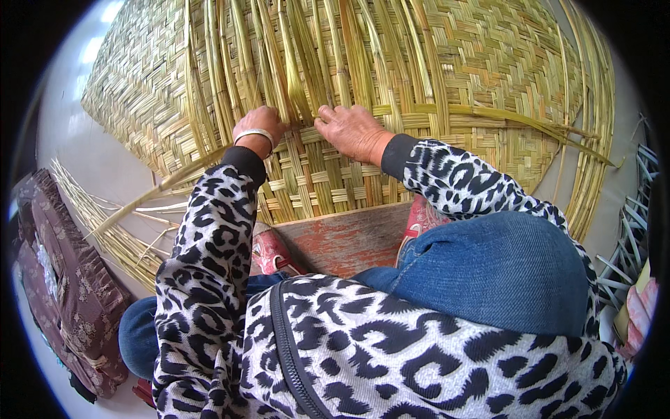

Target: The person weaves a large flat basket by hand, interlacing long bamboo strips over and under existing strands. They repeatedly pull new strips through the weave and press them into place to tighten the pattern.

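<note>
Pressing large woven yellow-green reed mat (447, 77): left hand (259, 126) clenched on loose reed strands (279, 56), right hand (352, 131) fingers curled gripping strands

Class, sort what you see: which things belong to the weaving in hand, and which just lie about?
In use: woven reed mat, loose reed strands, left hand, right hand, wooden board.
Lying about: spare reed bundle, dark patterned cloth.

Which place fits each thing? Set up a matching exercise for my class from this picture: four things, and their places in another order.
Things:
1 woven straw mat
2 silver bracelet
3 red wooden board
4 dark patterned cloth

Places:
A at the picture's lower left
B on the left hand's wrist
C under both hands
D between the knees, at the mat's near edge

Pairs: 1-C, 2-B, 3-D, 4-A
</note>
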Demonstrator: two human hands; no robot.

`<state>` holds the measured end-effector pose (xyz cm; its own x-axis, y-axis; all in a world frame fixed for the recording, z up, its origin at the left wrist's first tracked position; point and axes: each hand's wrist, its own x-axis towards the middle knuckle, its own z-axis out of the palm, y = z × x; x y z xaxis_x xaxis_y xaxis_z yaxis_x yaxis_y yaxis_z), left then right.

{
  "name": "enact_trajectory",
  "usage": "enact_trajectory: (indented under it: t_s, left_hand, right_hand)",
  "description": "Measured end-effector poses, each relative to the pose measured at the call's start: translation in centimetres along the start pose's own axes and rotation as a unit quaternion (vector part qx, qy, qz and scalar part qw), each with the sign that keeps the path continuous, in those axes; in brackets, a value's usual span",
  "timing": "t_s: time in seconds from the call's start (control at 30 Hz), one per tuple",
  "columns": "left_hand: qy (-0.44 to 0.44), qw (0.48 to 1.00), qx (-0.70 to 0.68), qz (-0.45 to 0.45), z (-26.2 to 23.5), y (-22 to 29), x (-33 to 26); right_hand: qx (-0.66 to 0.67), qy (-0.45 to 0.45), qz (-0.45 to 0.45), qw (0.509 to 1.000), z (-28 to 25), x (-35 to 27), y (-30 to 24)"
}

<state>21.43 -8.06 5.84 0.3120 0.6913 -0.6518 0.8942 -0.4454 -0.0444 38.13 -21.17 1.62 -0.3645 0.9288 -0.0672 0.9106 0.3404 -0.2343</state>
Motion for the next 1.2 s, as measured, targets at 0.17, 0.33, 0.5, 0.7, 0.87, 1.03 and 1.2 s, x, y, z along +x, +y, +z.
enact_trajectory:
  t_s: [0.17,0.33,0.5,0.7,0.87,1.03,1.2]
  left_hand:
    - [-0.016,0.999,-0.047,0.001,0.5,-0.7,0.0]
    - [0.007,0.997,-0.063,0.036,1.3,-1.8,0.0]
    - [0.005,0.998,-0.040,0.039,0.8,-1.6,0.1]
    - [0.061,0.992,0.086,0.073,1.3,-0.3,-0.4]
    - [0.052,0.996,0.053,0.050,1.1,0.0,-0.2]
    - [0.089,0.989,0.049,0.112,0.9,0.5,-0.3]
    - [0.040,0.960,-0.231,0.156,2.7,2.4,-0.4]
  right_hand:
    - [-0.002,0.018,-0.013,1.000,0.7,-0.5,-0.1]
    - [-0.033,0.103,-0.027,0.994,1.6,-3.1,-0.4]
    - [-0.006,0.159,-0.005,0.987,1.7,-6.2,-0.4]
    - [-0.032,0.112,0.026,0.993,1.8,-7.1,-0.2]
    - [0.046,0.100,0.023,0.994,0.9,-6.2,0.9]
    - [0.234,0.111,0.152,0.954,-0.3,-4.8,3.5]
    - [0.153,0.065,0.160,0.973,-0.2,-4.1,2.1]
